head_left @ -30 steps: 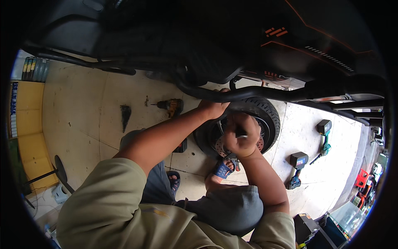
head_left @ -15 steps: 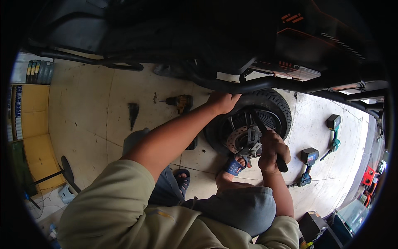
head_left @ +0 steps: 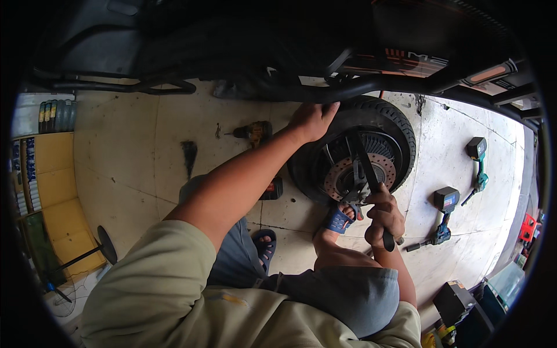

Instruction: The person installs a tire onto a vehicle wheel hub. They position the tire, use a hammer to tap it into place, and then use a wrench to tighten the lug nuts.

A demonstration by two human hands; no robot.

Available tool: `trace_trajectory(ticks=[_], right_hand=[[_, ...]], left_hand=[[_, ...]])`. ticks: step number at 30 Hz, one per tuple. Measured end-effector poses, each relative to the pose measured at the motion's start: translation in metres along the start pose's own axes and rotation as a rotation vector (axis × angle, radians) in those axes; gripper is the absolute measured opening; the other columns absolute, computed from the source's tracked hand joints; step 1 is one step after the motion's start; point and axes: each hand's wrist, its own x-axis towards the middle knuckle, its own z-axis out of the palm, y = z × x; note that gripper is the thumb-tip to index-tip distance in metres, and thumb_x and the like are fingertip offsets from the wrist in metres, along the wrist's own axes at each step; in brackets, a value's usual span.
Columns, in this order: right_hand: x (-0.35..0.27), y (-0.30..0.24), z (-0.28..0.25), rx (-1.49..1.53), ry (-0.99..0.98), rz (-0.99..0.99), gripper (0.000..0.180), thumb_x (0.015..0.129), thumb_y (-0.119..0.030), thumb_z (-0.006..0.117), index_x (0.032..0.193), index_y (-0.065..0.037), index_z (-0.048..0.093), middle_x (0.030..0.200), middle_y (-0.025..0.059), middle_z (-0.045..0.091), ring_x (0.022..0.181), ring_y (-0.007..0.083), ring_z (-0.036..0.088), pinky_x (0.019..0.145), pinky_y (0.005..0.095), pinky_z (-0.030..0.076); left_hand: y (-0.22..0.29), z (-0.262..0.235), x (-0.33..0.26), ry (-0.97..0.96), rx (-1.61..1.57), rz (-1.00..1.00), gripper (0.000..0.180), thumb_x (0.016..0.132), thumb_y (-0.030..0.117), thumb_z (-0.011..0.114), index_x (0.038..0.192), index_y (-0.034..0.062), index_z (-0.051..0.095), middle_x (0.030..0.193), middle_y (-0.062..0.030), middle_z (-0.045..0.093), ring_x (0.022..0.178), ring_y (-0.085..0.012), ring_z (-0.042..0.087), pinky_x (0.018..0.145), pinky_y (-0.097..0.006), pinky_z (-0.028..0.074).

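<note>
Gripping wrench (head_left: pixel 371 180), right hand (head_left: pixel 384 216); left hand (head_left: pixel 311 120) braces tire (head_left: pixel 390 119).

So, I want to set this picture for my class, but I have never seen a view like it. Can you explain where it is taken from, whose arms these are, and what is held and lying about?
The picture comes from a wide fisheye camera worn on a person's head, looking down, so straight edges bend and the arms rising from the lower edge are the wearer's own. The left hand rests on top of a black rubber-tyred wheel with a metal brake disc, under a dark vehicle frame. The right hand grips a long dark bar-shaped tool that reaches to the wheel's hub. On the pale concrete floor lie a yellow-and-black power drill and two teal-and-black power tools. A foot in a blue sandal is planted by the wheel.
</note>
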Motion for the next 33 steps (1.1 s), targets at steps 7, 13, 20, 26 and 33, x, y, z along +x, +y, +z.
trace_trajectory(ticks=[7, 13, 20, 26, 33], right_hand=[[-0.069, 0.015, -0.002, -0.233, 0.174, 0.056, 0.022, 0.091, -0.018, 0.052, 0.082, -0.001, 0.064, 0.108, 0.0232, 0.064, 0.110, 0.0432, 0.058, 0.091, 0.0517, 0.048], [-0.043, -0.001, -0.044, -0.041, 0.093, 0.316, 0.019, 0.080, -0.008, 0.050, 0.085, 0.004, 0.064, 0.111, 0.0227, 0.066, 0.104, 0.0362, 0.062, 0.094, 0.0437, 0.048], [-0.077, 0.061, -0.089, 0.513, 0.270, 0.592, 0.027, 0.088, -0.019, 0.047, 0.094, 0.005, 0.058, 0.119, 0.0280, 0.061, 0.114, 0.0340, 0.056, 0.105, 0.0442, 0.037], [-0.152, 0.110, -0.116, 0.958, 0.687, 0.744, 0.026, 0.094, -0.027, 0.050, 0.102, -0.005, 0.060, 0.097, 0.0121, 0.066, 0.088, 0.0304, 0.063, 0.079, 0.0450, 0.053], [-0.103, 0.047, -0.148, 0.876, 0.998, 0.690, 0.022, 0.095, -0.027, 0.048, 0.096, -0.006, 0.056, 0.085, 0.0119, 0.064, 0.067, 0.0194, 0.062, 0.064, 0.0299, 0.052]], left_hand=[[-0.003, 0.004, -0.005, 0.047, 0.100, 0.023, 0.043, 0.101, 0.038, 0.042, 0.120, 0.0017, 0.055, 0.109, -0.0230, 0.064, 0.105, -0.0382, 0.060, 0.089, -0.041, 0.047], [-0.013, 0.005, -0.008, 0.044, 0.105, 0.011, 0.045, 0.101, 0.041, 0.041, 0.122, 0.0040, 0.055, 0.116, -0.0215, 0.062, 0.110, -0.0375, 0.058, 0.092, -0.041, 0.046], [-0.005, 0.005, -0.008, 0.057, 0.112, 0.024, 0.045, 0.100, 0.042, 0.042, 0.122, 0.0056, 0.055, 0.115, -0.0234, 0.062, 0.108, -0.0412, 0.058, 0.090, -0.043, 0.047], [-0.009, 0.011, -0.004, 0.070, 0.126, 0.064, 0.044, 0.100, 0.041, 0.042, 0.122, 0.0049, 0.054, 0.114, -0.0240, 0.063, 0.108, -0.0418, 0.058, 0.090, -0.044, 0.046], [-0.004, 0.002, -0.008, 0.001, 0.116, 0.002, 0.046, 0.101, 0.040, 0.039, 0.127, 0.0040, 0.052, 0.120, -0.0239, 0.060, 0.114, -0.0411, 0.056, 0.095, -0.042, 0.044]])
